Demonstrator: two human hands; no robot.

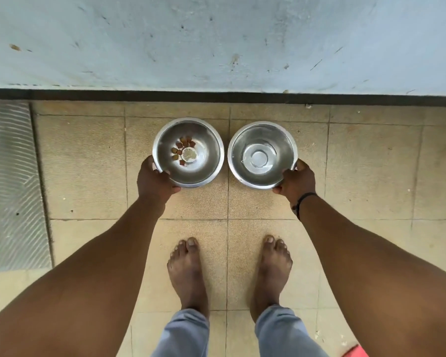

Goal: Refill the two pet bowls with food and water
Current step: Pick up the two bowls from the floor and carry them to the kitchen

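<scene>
Red object (355, 352) cut off at bottom edge, perhaps plastic.

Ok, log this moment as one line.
left hand: grips round steel bowl with kibble bits | right hand: grips round steel bowl with little water | both unfilled, by wall

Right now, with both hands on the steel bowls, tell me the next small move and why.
Probably lift both bowls off the tiled floor together. The left hand grips the rim of the round steel bowl with a few brown kibble pieces; the right hand grips the round steel bowl with a little water. Both are nearly empty, and no food or water supply is in view here.
</scene>
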